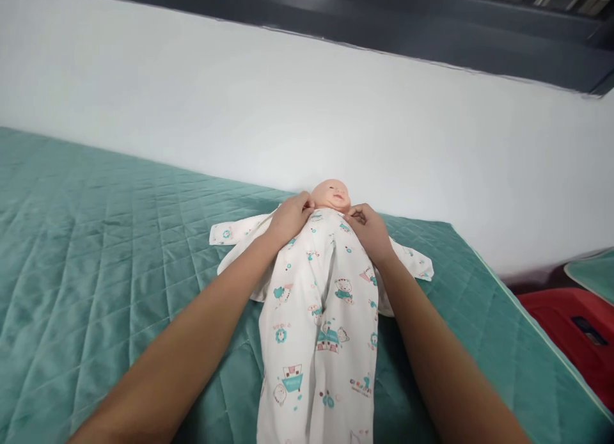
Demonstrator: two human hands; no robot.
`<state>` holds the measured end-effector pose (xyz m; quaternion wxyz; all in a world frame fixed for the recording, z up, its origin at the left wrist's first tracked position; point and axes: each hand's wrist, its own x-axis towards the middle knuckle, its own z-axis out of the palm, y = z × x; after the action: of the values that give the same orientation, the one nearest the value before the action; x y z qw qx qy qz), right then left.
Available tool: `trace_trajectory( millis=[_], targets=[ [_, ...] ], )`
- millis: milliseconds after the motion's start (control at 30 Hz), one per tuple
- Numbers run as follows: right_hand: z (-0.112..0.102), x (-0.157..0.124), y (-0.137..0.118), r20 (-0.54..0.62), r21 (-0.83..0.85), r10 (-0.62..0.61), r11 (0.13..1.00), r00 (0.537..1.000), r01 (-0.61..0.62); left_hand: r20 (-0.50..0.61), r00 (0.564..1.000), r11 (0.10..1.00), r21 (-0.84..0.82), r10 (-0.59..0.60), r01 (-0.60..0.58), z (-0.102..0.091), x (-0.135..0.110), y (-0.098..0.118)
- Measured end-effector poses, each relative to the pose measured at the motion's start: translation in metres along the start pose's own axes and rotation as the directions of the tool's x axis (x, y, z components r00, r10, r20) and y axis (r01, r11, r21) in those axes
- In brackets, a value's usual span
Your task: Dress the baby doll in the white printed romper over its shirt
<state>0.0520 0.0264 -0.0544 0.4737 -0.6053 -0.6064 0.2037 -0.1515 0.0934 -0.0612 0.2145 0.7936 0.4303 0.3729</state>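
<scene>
A baby doll (pixel 330 193) lies on its back, its head near the wall. Over its body and toward me stretch white printed baby trousers (pixel 321 290), with two legs and small animal and boat pictures. My left hand (pixel 291 217) has its fingers closed on the trousers' upper edge beside the doll's neck. On the other side, my right hand (pixel 368 229) pinches the same edge just below the chin. A matching white baby shirt (pixel 242 229) spreads out beneath, its sleeves reaching to both sides. The doll's arms and legs are hidden.
A green quilted mattress cover (pixel 96 252) lies under everything, and its edge drops off at the right. Behind it stands a white wall (pixel 192 92) with a dark ledge (pixel 336 22) above. A red plastic stool (pixel 570 329) is beside the bed at the right.
</scene>
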Motion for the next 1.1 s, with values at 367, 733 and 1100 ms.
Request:
trace_trajectory(
  millis=[367,733,1100],
  targets=[
    [-0.015,-0.127,-0.007,-0.273,0.093,0.041,0.996,0.961,-0.016,-0.392,0.918,0.992,-0.081,0.058,-0.097,-0.032,-0.121,0.041],
    [-0.027,-0.315,-0.057,0.167,-0.103,-0.026,0.994,0.986,0.044,0.065,0.998,0.997,-0.080,0.025,-0.020,-0.032,-0.302,0.142],
    [-0.010,-0.315,-0.071,0.101,-0.138,0.001,0.990,0.995,0.013,0.036,0.999,0.972,0.230,0.034,-0.041,-0.018,-0.297,0.153]
  ],
)
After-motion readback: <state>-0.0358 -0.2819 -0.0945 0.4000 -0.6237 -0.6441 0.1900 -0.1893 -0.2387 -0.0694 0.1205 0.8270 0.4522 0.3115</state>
